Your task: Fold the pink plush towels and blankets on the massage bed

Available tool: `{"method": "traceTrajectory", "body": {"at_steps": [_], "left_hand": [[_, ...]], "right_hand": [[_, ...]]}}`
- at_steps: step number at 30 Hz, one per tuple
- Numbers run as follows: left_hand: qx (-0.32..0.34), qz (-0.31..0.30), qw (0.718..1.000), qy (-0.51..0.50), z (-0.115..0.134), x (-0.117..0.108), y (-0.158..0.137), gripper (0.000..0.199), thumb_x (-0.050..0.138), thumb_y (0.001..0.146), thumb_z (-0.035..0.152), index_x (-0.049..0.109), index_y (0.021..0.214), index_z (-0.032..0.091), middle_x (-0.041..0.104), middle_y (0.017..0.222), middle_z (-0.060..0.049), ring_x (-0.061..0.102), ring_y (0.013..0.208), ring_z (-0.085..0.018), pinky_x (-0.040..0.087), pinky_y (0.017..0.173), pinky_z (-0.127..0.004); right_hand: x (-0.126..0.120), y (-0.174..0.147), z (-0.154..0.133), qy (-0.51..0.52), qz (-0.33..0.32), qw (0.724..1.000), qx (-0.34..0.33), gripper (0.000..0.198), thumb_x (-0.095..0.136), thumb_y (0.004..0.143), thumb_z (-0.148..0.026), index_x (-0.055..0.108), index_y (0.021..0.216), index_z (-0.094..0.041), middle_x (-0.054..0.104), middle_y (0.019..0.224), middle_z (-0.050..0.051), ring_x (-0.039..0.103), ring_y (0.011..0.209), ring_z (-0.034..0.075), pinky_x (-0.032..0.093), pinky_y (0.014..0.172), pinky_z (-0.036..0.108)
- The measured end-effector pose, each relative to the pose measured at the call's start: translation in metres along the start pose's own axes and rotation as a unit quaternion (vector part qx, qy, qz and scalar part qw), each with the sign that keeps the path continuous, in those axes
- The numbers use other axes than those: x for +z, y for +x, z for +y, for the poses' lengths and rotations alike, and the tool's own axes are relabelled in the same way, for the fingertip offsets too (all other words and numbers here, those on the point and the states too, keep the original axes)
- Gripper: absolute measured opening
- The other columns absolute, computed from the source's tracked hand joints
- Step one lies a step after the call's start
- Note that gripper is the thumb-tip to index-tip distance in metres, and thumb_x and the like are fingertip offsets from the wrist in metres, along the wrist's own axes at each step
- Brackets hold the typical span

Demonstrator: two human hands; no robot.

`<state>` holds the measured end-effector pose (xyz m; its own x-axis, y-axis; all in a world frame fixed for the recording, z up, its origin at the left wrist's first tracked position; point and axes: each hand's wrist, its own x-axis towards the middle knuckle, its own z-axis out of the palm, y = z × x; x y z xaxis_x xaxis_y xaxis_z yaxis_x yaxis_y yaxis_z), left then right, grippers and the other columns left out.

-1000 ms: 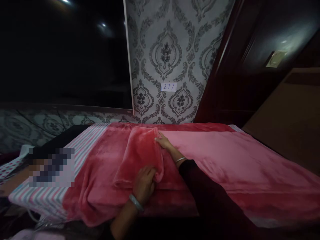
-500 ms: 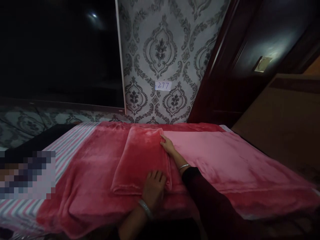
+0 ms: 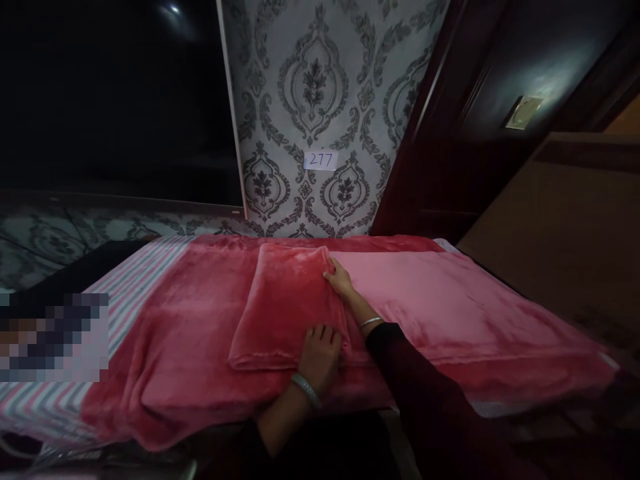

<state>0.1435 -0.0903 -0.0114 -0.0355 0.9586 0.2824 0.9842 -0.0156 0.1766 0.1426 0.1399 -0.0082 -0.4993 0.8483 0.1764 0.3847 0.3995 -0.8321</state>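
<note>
A thick red plush blanket (image 3: 283, 303), folded into a compact rectangle, lies on a larger pink-and-red plush cover (image 3: 195, 347). At its far right corner, my right hand (image 3: 340, 278) pinches the folded edge between thumb and fingers. My left hand (image 3: 321, 353) is closed at the near right corner, knuckles up and fingers curled over the fabric; the fingertips are partly hidden. A bracelet circles each wrist.
Pink-and-grey striped cloth (image 3: 145, 280) covers the left end of the surface. Behind are a large dark screen (image 3: 110, 100), patterned wallpaper with a paper label (image 3: 321, 160) reading 277, and a dark wooden panel. A brown board (image 3: 560, 207) leans at the right.
Both hands have shifted slightly to the right, and the folded blanket has slid along with them. The camera view has tilted down a little.
</note>
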Motion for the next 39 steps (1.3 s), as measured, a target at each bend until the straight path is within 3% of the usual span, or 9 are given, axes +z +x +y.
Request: {"method": "traceTrajectory", "body": {"at_steps": [6, 11, 13, 16, 21, 26, 30, 34, 39], "left_hand": [[-0.015, -0.004, 0.999, -0.028, 0.008, -0.008, 0.009, 0.03, 0.044, 0.093, 0.009, 0.066, 0.113, 0.014, 0.065, 0.12, -0.014, 0.057, 0.109, -0.028, 0.048, 0.096, -0.047], [0.047, -0.059, 0.99, -0.12, 0.002, -0.015, -0.006, 0.043, 0.067, 0.082, 0.022, 0.065, 0.124, 0.017, 0.062, 0.133, -0.014, 0.055, 0.123, -0.033, 0.043, 0.109, -0.054], [0.08, -0.048, 0.978, -0.185, -0.02, -0.027, -0.008, 0.045, 0.065, 0.084, 0.028, 0.063, 0.129, 0.023, 0.063, 0.135, -0.009, 0.056, 0.125, -0.029, 0.043, 0.111, -0.049], [0.048, -0.027, 0.969, -0.242, -0.077, -0.058, 0.017, 0.042, 0.042, 0.096, 0.028, 0.062, 0.132, 0.025, 0.066, 0.132, -0.005, 0.062, 0.12, -0.021, 0.047, 0.108, -0.04], [-0.126, -0.06, 0.988, -0.065, -0.176, -0.09, 0.117, 0.051, 0.036, 0.094, 0.021, 0.055, 0.141, 0.019, 0.059, 0.141, -0.008, 0.053, 0.134, -0.022, 0.04, 0.115, -0.038], [-0.173, -0.091, 0.981, 0.012, -0.213, -0.055, 0.17, 0.055, 0.041, 0.095, 0.03, 0.046, 0.147, 0.012, 0.039, 0.156, -0.018, 0.032, 0.147, -0.031, 0.028, 0.119, -0.056], [-0.177, -0.101, 0.977, 0.058, -0.22, -0.018, 0.165, 0.062, 0.039, 0.097, 0.042, 0.038, 0.152, 0.012, 0.028, 0.161, -0.02, 0.021, 0.151, -0.034, 0.017, 0.119, -0.066], [-0.163, -0.099, 0.977, 0.099, -0.225, -0.006, 0.157, 0.064, 0.034, 0.099, 0.048, 0.031, 0.156, 0.019, 0.023, 0.163, -0.017, 0.018, 0.152, -0.033, 0.016, 0.12, -0.064], [-0.15, -0.095, 0.979, 0.102, -0.227, -0.006, 0.159, 0.063, 0.035, 0.099, 0.052, 0.032, 0.156, 0.024, 0.023, 0.164, -0.016, 0.019, 0.152, -0.034, 0.017, 0.118, -0.065]], "right_hand": [[-0.004, -0.002, -0.013, -0.011, 0.01, 1.0, -0.004, 0.055, 0.046, 0.085, -0.007, 0.06, 0.137, -0.016, 0.061, 0.141, 0.006, 0.056, 0.129, 0.016, 0.04, 0.113, 0.03], [-0.014, -0.006, -0.007, -0.021, 0.004, 1.0, 0.018, 0.052, 0.052, 0.083, -0.008, 0.064, 0.133, -0.018, 0.067, 0.131, 0.007, 0.063, 0.121, 0.02, 0.046, 0.107, 0.034], [-0.018, -0.006, 0.0, -0.024, -0.003, 0.999, 0.027, 0.055, 0.056, 0.083, -0.011, 0.061, 0.137, -0.02, 0.07, 0.125, 0.006, 0.066, 0.114, 0.022, 0.05, 0.102, 0.035], [-0.021, 0.001, 0.007, -0.025, -0.008, 0.999, 0.031, 0.06, 0.059, 0.085, -0.018, 0.052, 0.145, -0.023, 0.07, 0.124, 0.004, 0.067, 0.111, 0.022, 0.052, 0.099, 0.035], [-0.015, 0.032, 0.005, -0.032, -0.007, 0.999, 0.042, 0.065, 0.06, 0.087, -0.025, 0.045, 0.15, -0.024, 0.068, 0.128, 0.006, 0.067, 0.112, 0.022, 0.052, 0.098, 0.035], [-0.002, 0.057, 0.006, -0.055, -0.006, 0.998, 0.022, 0.07, 0.059, 0.083, -0.016, 0.046, 0.15, -0.028, 0.069, 0.124, 0.004, 0.066, 0.111, 0.022, 0.051, 0.098, 0.034], [0.001, 0.05, 0.024, -0.095, 0.006, 0.995, 0.019, 0.06, 0.049, 0.084, -0.01, 0.057, 0.143, -0.023, 0.068, 0.12, 0.011, 0.064, 0.112, 0.027, 0.047, 0.104, 0.041], [-0.007, 0.041, 0.021, -0.203, -0.006, 0.979, 0.023, 0.057, 0.044, 0.09, -0.012, 0.057, 0.143, -0.027, 0.066, 0.12, 0.012, 0.064, 0.108, 0.029, 0.048, 0.1, 0.041], [-0.004, 0.056, -0.018, -0.305, -0.004, 0.95, -0.074, 0.056, 0.048, 0.097, -0.029, 0.042, 0.153, -0.022, 0.034, 0.16, 0.013, 0.031, 0.146, 0.033, 0.032, 0.115, 0.051]]}}
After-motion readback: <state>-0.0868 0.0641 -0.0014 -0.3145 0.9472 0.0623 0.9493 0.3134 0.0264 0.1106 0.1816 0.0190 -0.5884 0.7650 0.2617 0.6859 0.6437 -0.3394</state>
